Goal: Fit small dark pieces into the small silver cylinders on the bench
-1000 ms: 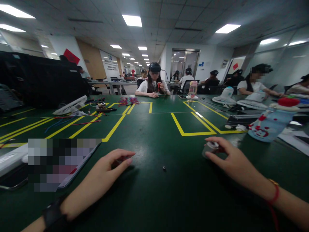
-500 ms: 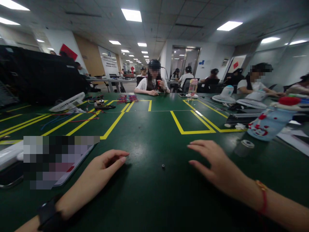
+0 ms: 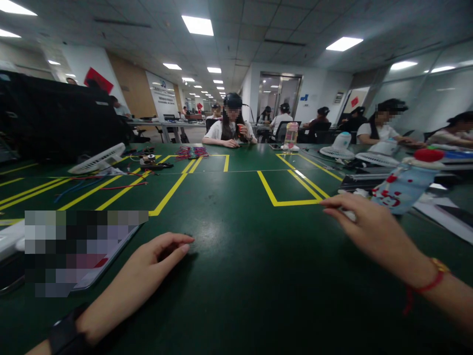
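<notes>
Curling loosely over the glossy dark-green table (image 3: 236, 291), the left hand (image 3: 157, 259) brings thumb and forefinger close together; whether anything tiny sits at the tips cannot be told. The right hand (image 3: 375, 231) extends forward, thumb tucked near a bent forefinger (its palm faces away from the viewer, so its hold is uncertain). Likely hazards: fingers that partly cover what lies beneath them could nudge it unseen, and a smooth tabletop would let a rounded part roll. A sideways sweep of the right hand could also tip the tall light-blue, red-topped bottle (image 3: 401, 185) just beyond it. The pale grey, possibly metallic piece (image 3: 349, 215) appears in the gap below the right forefinger, near the yellow tape outline (image 3: 295, 202); only a small smooth patch shows, its full shape hidden and contact unclear.
</notes>
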`<state>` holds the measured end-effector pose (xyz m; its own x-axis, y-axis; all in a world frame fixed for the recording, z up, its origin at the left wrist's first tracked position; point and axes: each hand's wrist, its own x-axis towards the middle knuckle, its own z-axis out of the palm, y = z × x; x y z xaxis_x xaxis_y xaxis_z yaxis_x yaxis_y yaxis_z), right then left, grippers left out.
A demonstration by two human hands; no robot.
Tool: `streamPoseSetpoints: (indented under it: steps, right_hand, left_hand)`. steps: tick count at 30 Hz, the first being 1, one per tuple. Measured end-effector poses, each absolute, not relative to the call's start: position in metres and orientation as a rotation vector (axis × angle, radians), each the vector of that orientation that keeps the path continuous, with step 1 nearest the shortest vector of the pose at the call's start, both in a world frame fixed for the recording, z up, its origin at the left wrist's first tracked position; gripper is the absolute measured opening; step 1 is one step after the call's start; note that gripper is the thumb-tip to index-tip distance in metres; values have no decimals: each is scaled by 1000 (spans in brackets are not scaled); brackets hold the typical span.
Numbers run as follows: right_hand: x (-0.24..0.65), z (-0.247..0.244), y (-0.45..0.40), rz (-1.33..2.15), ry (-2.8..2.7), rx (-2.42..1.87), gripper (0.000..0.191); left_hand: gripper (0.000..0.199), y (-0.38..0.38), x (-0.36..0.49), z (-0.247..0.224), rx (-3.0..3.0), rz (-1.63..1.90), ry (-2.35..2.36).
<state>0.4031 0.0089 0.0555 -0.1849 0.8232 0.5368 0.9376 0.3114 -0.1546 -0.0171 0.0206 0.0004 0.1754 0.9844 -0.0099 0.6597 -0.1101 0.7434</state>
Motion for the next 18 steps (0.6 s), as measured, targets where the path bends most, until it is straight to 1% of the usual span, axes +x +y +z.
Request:
streamPoseSetpoints:
  steps: [2, 5, 8, 14, 18]
  right_hand:
    - [447, 63, 5, -380, -1885, -1823, 30]
    - [488, 62, 3, -233, -1746, -2067, 34]
    - [499, 54, 5, -132, -1742, -2076, 35]
    - [506, 49, 12, -187, -1594, -2125, 37]
    - [513, 47, 13, -147, -1624, -2114, 38]
  left_hand:
    - [35, 21, -16, 0, 1848, 663, 1551]
    - [35, 22, -15, -1, 1844, 650, 1562]
    - [34, 22, -15, -1, 1852, 643, 1572]
    - [34, 22, -18, -4, 1844, 631, 1565]
    - [35, 22, -20, -4, 1860, 632, 1563]
